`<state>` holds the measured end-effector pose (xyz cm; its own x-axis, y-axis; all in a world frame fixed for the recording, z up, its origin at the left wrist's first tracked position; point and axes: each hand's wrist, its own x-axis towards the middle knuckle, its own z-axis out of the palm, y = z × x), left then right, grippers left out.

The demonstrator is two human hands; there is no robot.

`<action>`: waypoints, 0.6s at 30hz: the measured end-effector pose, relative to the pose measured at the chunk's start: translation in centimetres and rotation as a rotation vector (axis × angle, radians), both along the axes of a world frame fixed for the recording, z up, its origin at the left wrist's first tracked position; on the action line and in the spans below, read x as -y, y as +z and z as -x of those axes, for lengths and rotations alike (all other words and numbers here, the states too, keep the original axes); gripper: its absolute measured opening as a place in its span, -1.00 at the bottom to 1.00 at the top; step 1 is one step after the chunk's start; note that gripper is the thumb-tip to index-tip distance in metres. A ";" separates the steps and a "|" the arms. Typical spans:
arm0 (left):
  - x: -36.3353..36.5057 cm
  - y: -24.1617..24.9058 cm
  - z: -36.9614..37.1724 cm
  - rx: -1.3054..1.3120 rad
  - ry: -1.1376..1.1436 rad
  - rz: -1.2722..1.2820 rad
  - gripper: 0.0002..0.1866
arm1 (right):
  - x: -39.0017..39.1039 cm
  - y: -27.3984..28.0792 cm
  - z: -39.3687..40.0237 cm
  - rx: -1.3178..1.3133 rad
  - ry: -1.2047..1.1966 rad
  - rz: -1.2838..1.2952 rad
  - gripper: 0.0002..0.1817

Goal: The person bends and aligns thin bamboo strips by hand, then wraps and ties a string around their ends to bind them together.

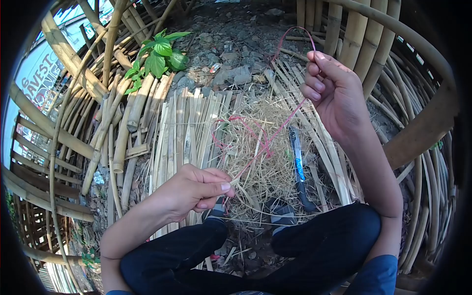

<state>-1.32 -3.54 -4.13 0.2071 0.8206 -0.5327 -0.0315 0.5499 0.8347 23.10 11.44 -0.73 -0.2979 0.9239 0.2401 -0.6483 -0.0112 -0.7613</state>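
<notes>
A thin pink plastic string (285, 124) runs slanting between my two hands, nearly straight. My left hand (199, 189) pinches its lower end between thumb and forefinger, along with what looks like a pale strip. Higher up on the right, my right hand (332, 88) is closed on the string, and a loop of it arcs above the fingers. More of the string lies in loose, tangled coils over a heap of bamboo shavings (246, 162) below. A long knife (298, 160) with a dark handle and a blue marking on its blade rests on the shavings, apart from both hands.
Split bamboo strips (184, 123) lie side by side left of the shavings, with more strips (322, 128) on the right. Bamboo poles (71, 54) stand and lean on both sides. A green leafy plant (160, 56) grows beside stony ground (231, 49).
</notes>
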 end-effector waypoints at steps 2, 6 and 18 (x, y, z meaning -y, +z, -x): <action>0.1 -0.3 -0.2 -0.002 0.002 0.014 -0.81 | -0.5 0.3 -0.7 -0.006 -0.045 -0.025 -0.84; 0.1 -1.2 -0.3 -0.025 -0.010 0.073 -0.82 | -1.0 0.7 -1.7 -0.016 -0.130 -0.071 -0.83; 0.1 -3.0 -0.8 -0.045 -0.007 0.157 -0.83 | -1.5 2.8 -3.7 -0.053 -0.305 -0.174 -0.85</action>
<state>-0.51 -3.66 -7.13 0.1855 0.7253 -0.6630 0.0079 0.6735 0.7391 26.82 12.94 2.10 0.0025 0.9125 0.4092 -0.6406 0.3157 -0.7000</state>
